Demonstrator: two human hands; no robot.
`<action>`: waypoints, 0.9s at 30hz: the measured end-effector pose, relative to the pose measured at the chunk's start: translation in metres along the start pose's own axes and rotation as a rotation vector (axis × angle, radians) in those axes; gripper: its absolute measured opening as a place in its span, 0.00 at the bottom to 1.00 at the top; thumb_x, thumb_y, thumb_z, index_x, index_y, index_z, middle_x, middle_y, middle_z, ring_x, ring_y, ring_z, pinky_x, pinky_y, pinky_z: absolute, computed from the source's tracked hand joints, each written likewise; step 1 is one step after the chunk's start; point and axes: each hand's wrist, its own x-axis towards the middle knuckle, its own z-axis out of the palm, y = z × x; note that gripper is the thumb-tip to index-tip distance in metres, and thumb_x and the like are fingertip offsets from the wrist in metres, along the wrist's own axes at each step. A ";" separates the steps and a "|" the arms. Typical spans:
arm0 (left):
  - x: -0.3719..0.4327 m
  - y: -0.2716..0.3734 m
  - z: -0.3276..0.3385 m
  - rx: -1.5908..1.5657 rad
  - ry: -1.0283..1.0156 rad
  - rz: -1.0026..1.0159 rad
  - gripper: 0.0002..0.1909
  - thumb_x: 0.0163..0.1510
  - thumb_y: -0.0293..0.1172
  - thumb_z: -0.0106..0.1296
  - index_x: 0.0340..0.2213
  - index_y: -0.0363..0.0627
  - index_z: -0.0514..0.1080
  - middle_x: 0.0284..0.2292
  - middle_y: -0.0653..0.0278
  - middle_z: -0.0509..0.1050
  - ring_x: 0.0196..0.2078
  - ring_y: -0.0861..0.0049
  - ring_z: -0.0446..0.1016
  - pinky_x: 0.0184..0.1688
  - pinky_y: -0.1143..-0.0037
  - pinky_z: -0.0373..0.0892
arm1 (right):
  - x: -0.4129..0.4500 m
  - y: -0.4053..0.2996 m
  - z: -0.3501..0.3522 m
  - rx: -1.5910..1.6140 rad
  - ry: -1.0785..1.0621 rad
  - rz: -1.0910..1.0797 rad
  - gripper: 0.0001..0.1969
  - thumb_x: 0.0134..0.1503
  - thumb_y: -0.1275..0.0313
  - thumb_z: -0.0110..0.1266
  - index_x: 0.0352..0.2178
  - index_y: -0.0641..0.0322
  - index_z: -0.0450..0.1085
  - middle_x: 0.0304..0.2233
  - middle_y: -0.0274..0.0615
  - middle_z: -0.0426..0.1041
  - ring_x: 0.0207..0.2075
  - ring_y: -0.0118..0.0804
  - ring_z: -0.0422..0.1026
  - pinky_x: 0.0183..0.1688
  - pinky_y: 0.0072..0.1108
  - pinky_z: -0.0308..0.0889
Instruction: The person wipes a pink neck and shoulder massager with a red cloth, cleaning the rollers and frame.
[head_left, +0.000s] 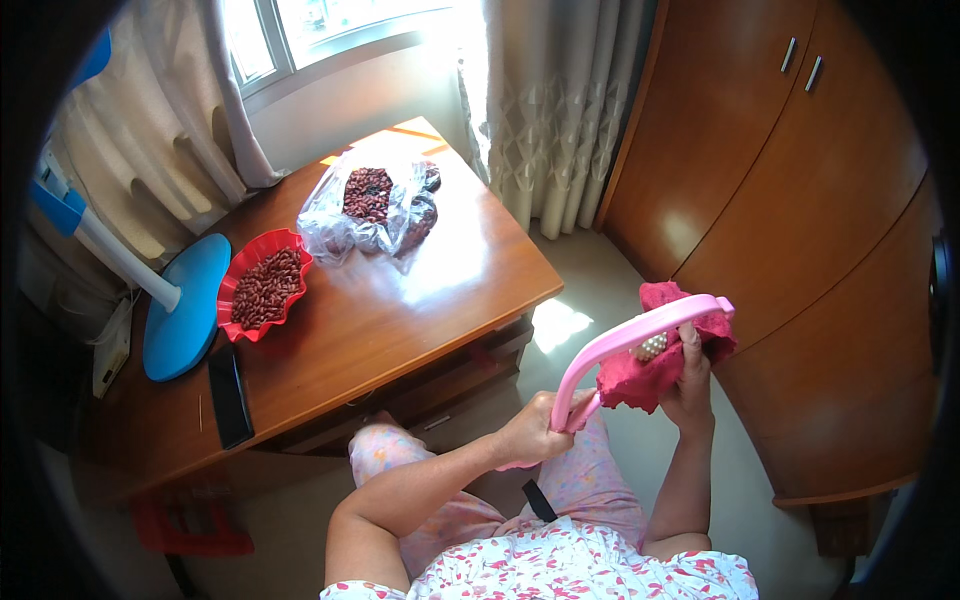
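A pink curved plastic frame (637, 341) is held up over my lap, at the right of the desk. My left hand (536, 431) grips its lower left end. A crumpled dark pink cloth (637, 382) lies against the frame's right part, and my right hand (690, 382) holds it there, thumb up near the frame. Beside that thumb, a cluster of white pearl-like beads (649, 347) shows against the cloth. What the frame belongs to cannot be told. My right fingers are mostly hidden behind the cloth.
On the wooden desk (442, 300) are a red scalloped bowl (255, 334) of reddish beans or nuts, clear plastic bags (322, 232) with more of them, a black phone-like slab (229, 397) and a blue stand base (184, 330). A wooden cabinet (787, 247) stands at the right.
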 end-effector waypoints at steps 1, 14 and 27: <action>0.000 0.000 0.000 0.004 0.000 -0.006 0.33 0.31 0.22 0.43 0.46 0.37 0.60 0.23 0.67 0.64 0.25 0.84 0.62 0.29 0.83 0.61 | -0.001 0.001 0.000 0.028 0.003 -0.022 0.33 0.39 0.85 0.48 0.50 0.61 0.49 0.40 0.49 0.63 0.41 0.45 0.64 0.46 0.27 0.56; 0.002 -0.002 0.001 0.000 -0.012 0.006 0.34 0.31 0.21 0.43 0.47 0.38 0.59 0.21 0.68 0.62 0.24 0.84 0.61 0.29 0.83 0.61 | -0.001 -0.009 0.007 0.135 0.217 0.152 0.21 0.42 0.77 0.54 0.40 0.59 0.62 0.35 0.40 0.67 0.36 0.36 0.66 0.43 0.24 0.58; 0.004 0.004 0.000 -0.059 0.082 0.001 0.30 0.35 0.20 0.41 0.47 0.37 0.59 0.19 0.69 0.63 0.21 0.85 0.62 0.26 0.84 0.61 | -0.012 -0.012 0.026 0.916 0.787 0.314 0.25 0.43 0.69 0.52 0.44 0.63 0.55 0.42 0.40 0.59 0.44 0.38 0.61 0.47 0.27 0.59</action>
